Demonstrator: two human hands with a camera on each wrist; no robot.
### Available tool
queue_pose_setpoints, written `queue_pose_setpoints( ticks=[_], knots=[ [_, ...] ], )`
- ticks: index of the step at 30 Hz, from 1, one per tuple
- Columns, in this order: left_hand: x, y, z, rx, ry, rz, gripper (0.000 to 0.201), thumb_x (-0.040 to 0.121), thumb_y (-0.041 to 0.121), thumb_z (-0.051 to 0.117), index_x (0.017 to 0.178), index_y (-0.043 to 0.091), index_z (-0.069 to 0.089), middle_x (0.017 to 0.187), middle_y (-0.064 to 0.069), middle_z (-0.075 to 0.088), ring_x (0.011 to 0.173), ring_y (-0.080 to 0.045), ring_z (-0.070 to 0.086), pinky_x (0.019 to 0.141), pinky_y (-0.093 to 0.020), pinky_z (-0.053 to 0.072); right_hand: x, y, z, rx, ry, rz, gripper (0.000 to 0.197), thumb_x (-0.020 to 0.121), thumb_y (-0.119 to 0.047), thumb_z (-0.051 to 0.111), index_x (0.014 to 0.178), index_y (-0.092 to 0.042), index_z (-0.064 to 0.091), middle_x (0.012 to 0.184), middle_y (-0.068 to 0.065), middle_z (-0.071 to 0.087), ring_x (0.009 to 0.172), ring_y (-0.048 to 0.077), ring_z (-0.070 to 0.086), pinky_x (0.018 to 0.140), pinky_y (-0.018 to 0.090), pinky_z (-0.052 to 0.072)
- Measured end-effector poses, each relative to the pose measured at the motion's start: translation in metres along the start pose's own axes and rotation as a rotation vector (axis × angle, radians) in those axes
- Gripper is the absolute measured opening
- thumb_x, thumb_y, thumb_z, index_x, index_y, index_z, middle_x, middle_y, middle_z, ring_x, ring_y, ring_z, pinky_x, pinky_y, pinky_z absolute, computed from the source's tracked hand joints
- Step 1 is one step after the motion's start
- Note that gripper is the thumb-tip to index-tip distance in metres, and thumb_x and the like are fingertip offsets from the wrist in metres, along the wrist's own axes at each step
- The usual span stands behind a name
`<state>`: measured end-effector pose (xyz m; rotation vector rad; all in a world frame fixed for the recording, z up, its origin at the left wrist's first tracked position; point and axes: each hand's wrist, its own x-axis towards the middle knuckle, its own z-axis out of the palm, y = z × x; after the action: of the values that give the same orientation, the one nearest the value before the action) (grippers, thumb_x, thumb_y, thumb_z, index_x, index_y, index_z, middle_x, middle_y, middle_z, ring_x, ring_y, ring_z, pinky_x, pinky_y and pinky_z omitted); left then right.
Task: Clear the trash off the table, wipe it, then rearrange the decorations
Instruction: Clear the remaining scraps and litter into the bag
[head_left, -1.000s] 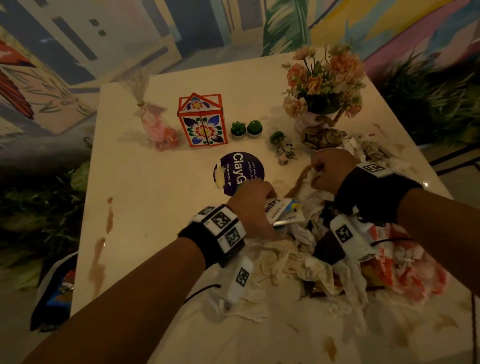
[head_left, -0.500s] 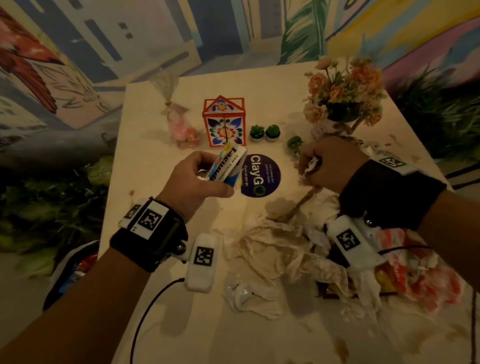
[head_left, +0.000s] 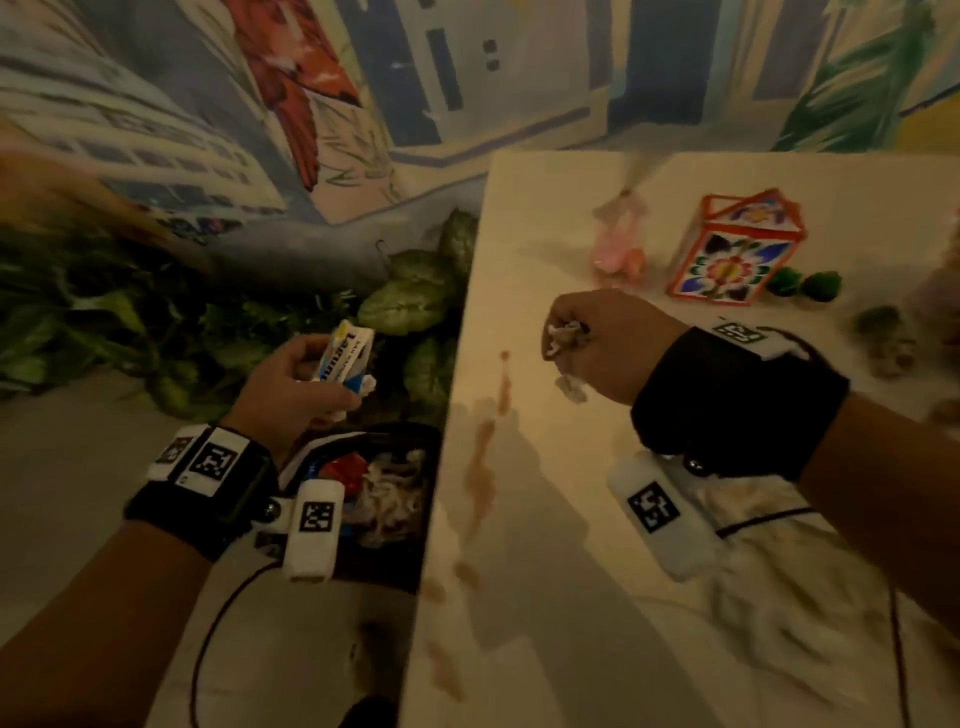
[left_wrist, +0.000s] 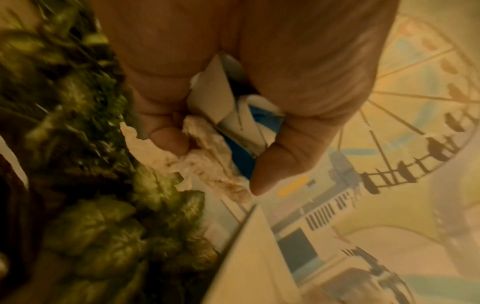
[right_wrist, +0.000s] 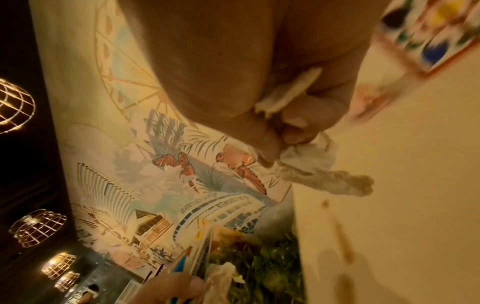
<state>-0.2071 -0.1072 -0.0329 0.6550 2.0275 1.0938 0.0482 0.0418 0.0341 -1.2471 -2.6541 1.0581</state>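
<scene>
The left hand (head_left: 291, 387) is off the counter's (head_left: 545, 519) left edge, above an open dark bin bag (head_left: 395, 519) on the floor. Its fingers and thumb are curled round a white-and-blue wrapper (head_left: 345, 358) and a scrap of crumpled tissue (left_wrist: 207, 162); in the left wrist view the thumb (left_wrist: 283, 156) presses the wrapper against the fingers. The bag already contains crumpled paper and a red piece of packaging.

The right hand (head_left: 608, 345) is over the counter near its left edge, closed in a fist round a wad of dirty tissue (right_wrist: 319, 170), whose ends stick out on both sides of the fist.

Brown spill stains (head_left: 483, 457) run along the counter's left side. At the back of the counter stand a red-framed floral box (head_left: 732, 254), a pink wrapped favour (head_left: 618, 254) just left of it, and two small green plants (head_left: 805, 283) just right of it. More crumpled paper lies under the right forearm, blurred. Green foliage (head_left: 156, 322) fills the floor beside the counter, below a painted mural (head_left: 311, 104).
</scene>
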Motion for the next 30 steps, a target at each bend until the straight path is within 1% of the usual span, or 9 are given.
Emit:
queue_pose_setpoints(
  ticks=[4, 11, 13, 15, 18, 22, 26, 28, 30],
  knots=[
    [0.042, -0.056, -0.072, 0.078, 0.003, -0.112, 0.068, 0.069, -0.003, 0.075, 0.128, 0.025, 0.054, 0.123, -0.006, 0.058, 0.105, -0.029, 0.057, 0.083, -0.046, 0.053, 0.051, -0.073, 0.079, 0.07, -0.123, -0.001, 0.015, 0.088, 0.001, 0.044, 0.095, -0.001, 0.056, 0.095, 0.009, 0.053, 0.089, 0.024, 0.05, 0.065, 0.025, 0.028],
    [0.099, -0.154, -0.114, 0.289, -0.162, -0.232, 0.071, 0.07, -0.003, 0.076, 0.134, 0.015, 0.049, 0.133, -0.01, 0.052, 0.11, -0.028, 0.052, 0.081, -0.035, 0.047, 0.118, -0.147, 0.226, 0.12, -0.346, 0.172, 0.02, 0.092, -0.008, 0.043, 0.098, -0.003, 0.061, 0.105, 0.013, 0.06, 0.102, 0.029, 0.056, 0.075, 0.024, 0.039],
    [0.113, -0.18, -0.114, 0.332, -0.214, -0.267, 0.073, 0.069, 0.001, 0.078, 0.135, 0.012, 0.047, 0.135, -0.012, 0.051, 0.118, -0.031, 0.051, 0.084, -0.035, 0.047, 0.133, -0.145, 0.266, 0.166, -0.395, 0.275, 0.021, 0.093, -0.019, 0.044, 0.093, -0.005, 0.06, 0.101, 0.012, 0.06, 0.102, 0.027, 0.055, 0.083, 0.027, 0.041],
    [0.124, -0.204, -0.107, 0.414, -0.294, -0.281, 0.08, 0.065, 0.013, 0.083, 0.135, 0.013, 0.045, 0.133, -0.012, 0.052, 0.116, -0.032, 0.053, 0.085, -0.034, 0.048, 0.142, -0.136, 0.297, 0.232, -0.37, 0.413, 0.035, 0.089, -0.032, 0.046, 0.105, -0.005, 0.06, 0.113, 0.012, 0.059, 0.108, 0.029, 0.055, 0.091, 0.03, 0.041],
    [0.136, -0.235, -0.086, 0.556, -0.407, -0.276, 0.094, 0.055, 0.034, 0.082, 0.138, 0.021, 0.039, 0.133, -0.011, 0.048, 0.114, -0.031, 0.053, 0.087, -0.036, 0.05, 0.144, -0.113, 0.329, 0.265, -0.308, 0.63, 0.035, 0.093, -0.023, 0.049, 0.123, -0.008, 0.053, 0.132, 0.013, 0.053, 0.116, 0.031, 0.052, 0.096, 0.032, 0.041],
    [0.144, -0.267, -0.045, 0.601, -0.496, -0.294, 0.091, 0.069, 0.026, 0.079, 0.143, 0.025, 0.026, 0.143, -0.008, 0.031, 0.125, -0.033, 0.044, 0.095, -0.038, 0.045, 0.146, -0.079, 0.36, 0.333, -0.277, 0.783, 0.028, 0.093, -0.02, 0.049, 0.115, -0.006, 0.058, 0.124, 0.015, 0.056, 0.11, 0.034, 0.054, 0.087, 0.032, 0.042],
    [0.149, -0.3, -0.009, 0.703, -0.485, -0.324, 0.102, 0.049, 0.046, 0.077, 0.131, 0.03, 0.019, 0.145, -0.015, 0.029, 0.125, -0.04, 0.041, 0.096, -0.056, 0.044, 0.152, -0.056, 0.396, 0.397, -0.195, 0.851, 0.019, 0.09, -0.018, 0.054, 0.104, -0.008, 0.063, 0.118, 0.019, 0.06, 0.101, 0.034, 0.058, 0.08, 0.028, 0.042],
    [0.152, -0.316, 0.003, 0.825, -0.484, -0.366, 0.106, 0.059, 0.048, 0.078, 0.136, 0.026, 0.009, 0.152, -0.019, 0.01, 0.136, -0.046, 0.022, 0.104, -0.065, 0.028, 0.157, -0.047, 0.415, 0.381, -0.21, 0.818, 0.024, 0.09, -0.02, 0.054, 0.111, -0.009, 0.061, 0.123, 0.015, 0.059, 0.105, 0.032, 0.058, 0.084, 0.027, 0.042],
    [0.152, -0.327, 0.01, 0.923, -0.47, -0.331, 0.1, 0.067, 0.048, 0.076, 0.136, 0.022, 0.008, 0.152, -0.017, 0.012, 0.138, -0.044, 0.019, 0.106, -0.068, 0.02, 0.16, -0.041, 0.432, 0.323, -0.266, 0.778, 0.029, 0.092, -0.018, 0.051, 0.118, -0.007, 0.058, 0.123, 0.015, 0.058, 0.112, 0.033, 0.055, 0.089, 0.03, 0.044]
  ],
)
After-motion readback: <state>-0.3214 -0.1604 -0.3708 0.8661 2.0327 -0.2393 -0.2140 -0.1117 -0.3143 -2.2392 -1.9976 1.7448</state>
